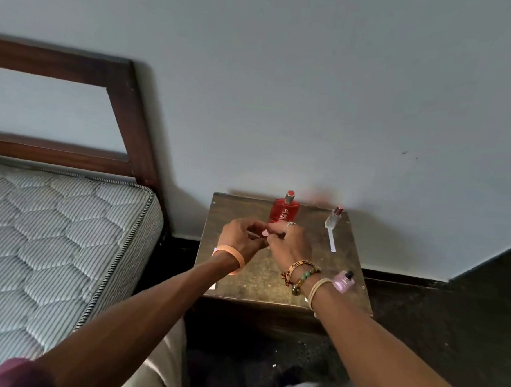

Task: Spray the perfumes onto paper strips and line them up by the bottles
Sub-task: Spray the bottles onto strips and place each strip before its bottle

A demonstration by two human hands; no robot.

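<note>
Perfume bottles: three on the counter.
- Red bottle upright at 12 o'clock by the wall, liquid red throughout. Its lower edge is hidden behind the hands.
- Small clear bottle with a dark red cap at 1 o'clock. Contents can't be read.
- Lilac bottle with a dark cap at 4 o'clock, partly behind the right wrist.

Paper strip: white, flat on the counter, its far end just at the clear bottle's base, running toward 6 o'clock. Small white paper bits show at the counter's 8 o'clock edge, and another at 5 o'clock.

Surroundings: mattress and dark wooden bed frame off the counter's 9 o'clock side. Plain wall behind, dark floor below.

Hands: both arms reach in from 6 o'clock and meet over the counter's centre, directly in front of the red bottle.
- Left hand has its fingers curled inward and an orange wristband on the wrist.
- Right hand is also curled, fingertips against the left's, with beaded bracelets on the wrist.
- A small pink spot sits between the fingertips. Can't tell what it is or which hand is pinching it.
</note>
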